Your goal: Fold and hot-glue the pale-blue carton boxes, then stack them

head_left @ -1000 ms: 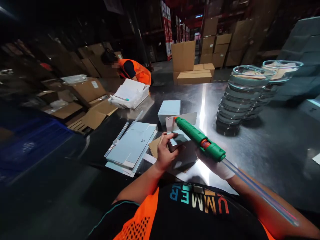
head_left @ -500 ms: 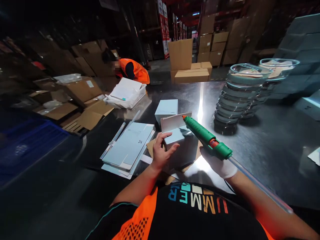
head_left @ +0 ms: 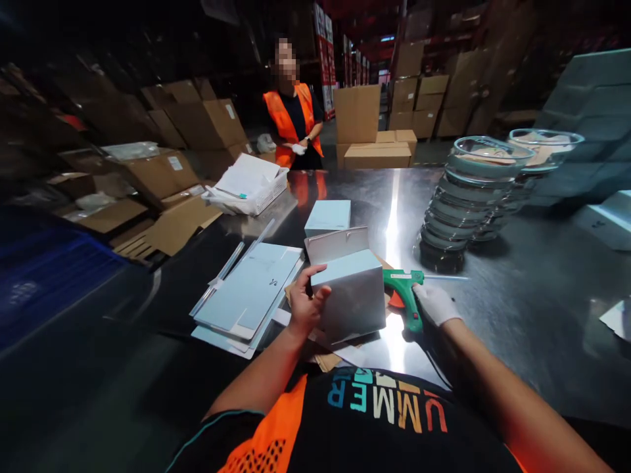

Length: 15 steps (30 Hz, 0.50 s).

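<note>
My left hand (head_left: 306,303) grips the left side of a pale blue box (head_left: 351,295), its thumb across the near face and fingers by the top edge. A raised flap (head_left: 338,244) stands at the box's far side. Right of the box, a green glue gun (head_left: 405,284) with an orange trigger lies on its side on the table, a clear glue stick coming out of its back. My right hand (head_left: 438,305), in a white glove, has its fingertips on the gun's rear; its grip is partly hidden.
Flat pale blue box pieces (head_left: 249,289) lie at left beside clear glue sticks (head_left: 217,282). Behind stand another pale box (head_left: 328,215) and a white basket (head_left: 259,197) of papers. Stacked glass bowls (head_left: 468,197) stand at right. A person in an orange vest (head_left: 296,125) stands beyond the table.
My right hand has lowered the glue gun from above the box to the table at right. The box now shows fully in my left hand. The person behind has straightened up.
</note>
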{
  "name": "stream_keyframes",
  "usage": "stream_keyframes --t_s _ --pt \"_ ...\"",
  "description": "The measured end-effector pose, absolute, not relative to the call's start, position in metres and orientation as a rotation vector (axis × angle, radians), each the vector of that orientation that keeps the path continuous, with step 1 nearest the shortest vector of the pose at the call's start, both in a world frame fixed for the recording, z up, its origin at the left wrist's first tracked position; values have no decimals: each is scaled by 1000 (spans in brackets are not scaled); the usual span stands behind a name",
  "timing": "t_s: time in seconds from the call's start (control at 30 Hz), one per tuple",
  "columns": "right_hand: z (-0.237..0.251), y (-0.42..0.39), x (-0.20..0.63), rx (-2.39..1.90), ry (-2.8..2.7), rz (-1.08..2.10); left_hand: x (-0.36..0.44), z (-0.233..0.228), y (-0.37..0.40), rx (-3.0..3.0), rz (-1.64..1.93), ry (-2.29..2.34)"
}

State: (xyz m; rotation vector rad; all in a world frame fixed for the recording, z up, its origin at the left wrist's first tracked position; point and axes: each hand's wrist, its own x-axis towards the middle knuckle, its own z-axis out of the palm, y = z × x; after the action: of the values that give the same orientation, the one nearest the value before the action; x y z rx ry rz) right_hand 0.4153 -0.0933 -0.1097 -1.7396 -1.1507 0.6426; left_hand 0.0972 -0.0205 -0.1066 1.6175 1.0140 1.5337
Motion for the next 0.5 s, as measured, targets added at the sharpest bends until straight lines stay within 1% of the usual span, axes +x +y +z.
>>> stream_keyframes --t_s 0.03,0.1,0.23,0.3,0.4,0.5 --pt "-107 -92 416 -1747 -1143 585 97 -108 -20 1626 1532 1003" --pt "-98 -90 408 -1658 -1141 593 99 -110 -20 1635 1550 945" --pt "-71 -83 361 -1275 -1232 812 104 -111 -22 1704 1563 833" --pt "-62 -81 343 -1229 -1313 824 104 -112 -24 1770 1528 798" --pt "-62 -82 338 -1204 -1404 844 102 -114 -25 1826 1552 725" --pt "-72 -84 352 -1102 -1551 787 102 -110 -21 1712 1700 556"
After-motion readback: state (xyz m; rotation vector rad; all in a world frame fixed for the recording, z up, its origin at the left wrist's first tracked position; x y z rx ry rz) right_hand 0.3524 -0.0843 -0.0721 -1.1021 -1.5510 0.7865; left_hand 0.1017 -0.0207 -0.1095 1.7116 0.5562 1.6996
